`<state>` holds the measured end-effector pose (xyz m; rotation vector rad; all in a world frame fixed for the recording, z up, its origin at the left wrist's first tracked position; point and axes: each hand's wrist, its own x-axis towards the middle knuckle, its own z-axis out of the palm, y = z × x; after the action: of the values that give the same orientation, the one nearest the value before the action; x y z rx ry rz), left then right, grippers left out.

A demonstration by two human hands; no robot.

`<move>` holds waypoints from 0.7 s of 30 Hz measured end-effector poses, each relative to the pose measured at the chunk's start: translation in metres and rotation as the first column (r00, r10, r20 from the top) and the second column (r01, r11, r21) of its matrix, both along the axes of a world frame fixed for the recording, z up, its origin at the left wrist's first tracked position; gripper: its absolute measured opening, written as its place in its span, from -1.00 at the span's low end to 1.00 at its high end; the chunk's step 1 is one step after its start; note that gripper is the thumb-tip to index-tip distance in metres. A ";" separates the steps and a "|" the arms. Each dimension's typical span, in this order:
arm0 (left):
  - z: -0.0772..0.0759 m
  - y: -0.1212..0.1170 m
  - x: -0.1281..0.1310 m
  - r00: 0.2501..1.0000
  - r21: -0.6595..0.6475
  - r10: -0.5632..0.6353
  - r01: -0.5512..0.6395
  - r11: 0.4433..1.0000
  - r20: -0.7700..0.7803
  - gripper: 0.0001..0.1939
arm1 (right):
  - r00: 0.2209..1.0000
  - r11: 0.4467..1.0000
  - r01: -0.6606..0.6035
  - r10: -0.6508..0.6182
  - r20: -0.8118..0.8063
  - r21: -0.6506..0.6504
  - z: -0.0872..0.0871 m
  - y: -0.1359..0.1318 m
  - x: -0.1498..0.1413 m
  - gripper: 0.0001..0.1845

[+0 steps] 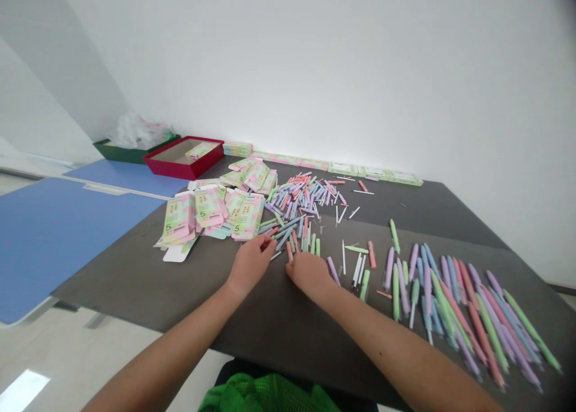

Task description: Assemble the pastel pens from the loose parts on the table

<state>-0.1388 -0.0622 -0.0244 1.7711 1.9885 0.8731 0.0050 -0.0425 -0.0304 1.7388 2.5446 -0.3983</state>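
On the dark grey table (270, 316) my left hand (249, 263) and my right hand (308, 271) rest side by side at the near edge of a heap of pastel pen parts (299, 211). The left hand's fingers are curled, pinching at a pink and a white piece. The right hand's fingers are bent over small pink and green pieces; what they hold is hidden. To the left of the heap lies a stack of flat pastel cartons (211, 214). A row of assembled pens (459, 298) lies at the right.
A red box (182, 157) and a green tray with plastic bags (130, 142) stand at the far left. A blue table (54, 232) adjoins on the left. More flat cartons (342, 168) line the white wall. Green fabric (270, 394) shows at the bottom.
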 end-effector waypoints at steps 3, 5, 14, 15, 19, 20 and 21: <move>0.000 -0.010 -0.001 0.999 -0.036 -0.018 0.020 0.999 0.046 -0.69 | 1.000 1.000 0.019 -0.019 -0.017 -0.002 0.002 -0.004 0.012 -0.67; 0.000 -0.016 0.002 0.990 -0.082 -0.080 0.090 0.993 0.119 -0.67 | 0.996 1.000 0.010 -0.008 -0.084 0.019 0.003 -0.012 0.022 -0.66; 0.023 -0.049 0.037 0.825 0.227 -0.457 0.400 0.888 0.333 -0.81 | 0.865 0.909 -0.174 0.325 -0.383 0.379 0.009 -0.052 0.065 -0.84; 0.028 -0.053 0.039 0.819 0.293 -0.503 0.427 0.855 0.275 -0.83 | 0.834 0.889 -0.168 0.359 -0.419 0.426 0.011 -0.054 0.069 -0.83; 0.046 -0.067 0.047 0.789 0.497 -0.613 0.518 0.697 0.037 -0.81 | 0.730 0.805 -0.144 0.479 -0.487 0.576 0.023 -0.062 0.084 -0.75; 0.050 -0.069 0.049 0.784 0.517 -0.620 0.529 0.673 0.004 -0.80 | 0.716 0.790 -0.143 0.499 -0.489 0.597 0.026 -0.064 0.086 -0.75; 0.053 -0.071 0.051 0.781 0.529 -0.624 0.536 0.658 -0.016 -0.80 | 0.704 0.780 -0.143 0.513 -0.491 0.609 0.029 -0.066 0.088 -0.75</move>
<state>-0.0883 -0.1333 0.0288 2.3227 0.9791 1.3236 0.0934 -0.1082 -0.0012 1.2947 3.7117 -0.3136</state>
